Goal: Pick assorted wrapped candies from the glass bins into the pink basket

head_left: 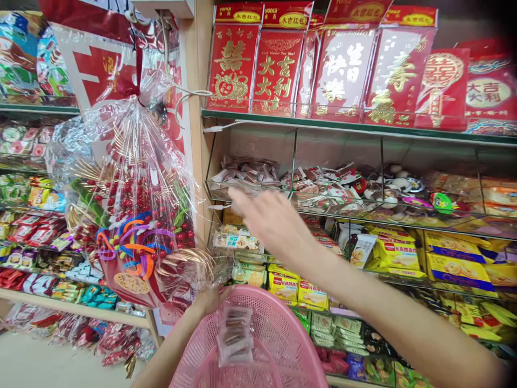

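Note:
My left hand [212, 302] grips the rim of a pink plastic basket [291, 323] at the bottom middle, its fingers partly hidden. In the basket lies a small clear pack of brown wrapped sweets [235, 334]. My right hand [269, 218] reaches across in front of the shelves, smeared by motion, so whether it holds anything does not show. Just beyond its fingertips is a clear shelf bin with small wrapped sweets [250, 171]. More wrapped sweets in red, white and green [327, 180] fill the neighbouring compartment.
Red envelopes [278, 70] stand on the upper shelf. A cellophane-wrapped decoration [137, 215] hangs at left, close to the basket. Yellow snack packs [396, 248] sit lower right. Clear dividers and a wooden post [197, 108] separate the shelving. A white cable [189, 94] runs near the post.

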Available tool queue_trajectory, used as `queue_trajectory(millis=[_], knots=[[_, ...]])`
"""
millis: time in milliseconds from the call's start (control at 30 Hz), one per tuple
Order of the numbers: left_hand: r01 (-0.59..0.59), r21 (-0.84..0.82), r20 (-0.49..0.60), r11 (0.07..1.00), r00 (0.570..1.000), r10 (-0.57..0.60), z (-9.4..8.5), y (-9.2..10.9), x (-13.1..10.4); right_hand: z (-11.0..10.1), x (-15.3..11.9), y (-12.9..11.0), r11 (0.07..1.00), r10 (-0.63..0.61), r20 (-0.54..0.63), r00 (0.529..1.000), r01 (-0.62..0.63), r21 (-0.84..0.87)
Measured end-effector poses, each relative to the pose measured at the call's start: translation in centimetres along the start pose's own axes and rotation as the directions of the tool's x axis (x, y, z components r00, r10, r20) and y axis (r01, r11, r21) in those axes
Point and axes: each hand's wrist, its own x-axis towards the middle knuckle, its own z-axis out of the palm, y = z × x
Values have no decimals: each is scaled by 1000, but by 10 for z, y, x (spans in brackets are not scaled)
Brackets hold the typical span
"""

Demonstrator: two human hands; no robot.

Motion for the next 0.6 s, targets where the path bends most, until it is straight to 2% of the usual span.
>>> queue_trajectory(millis=[67,100,200,333,467,600], knots=[[-22,3,2,1000,1000,22,-1,0,-1,25,-31,-20,975,-154,64,986,141,172],[-19,5,13,1000,1000,19,-1,0,-1,41,-46,-29,951,-200,106,974,167,260],[20,17,41,1000,999,-21,-2,2,-2,99,-79,-49,899,-224,247,943,102,426],[49,14,64,999,997,-49,-2,4,0,163,-104,-67,874,-249,346,905,56,483],[31,10,65,999,997,-32,-1,2,1,193,-113,-80,887,-241,375,895,46,460],[-28,15,69,999,997,27,2,-4,3,201,-112,-88,890,-259,370,892,72,450]])
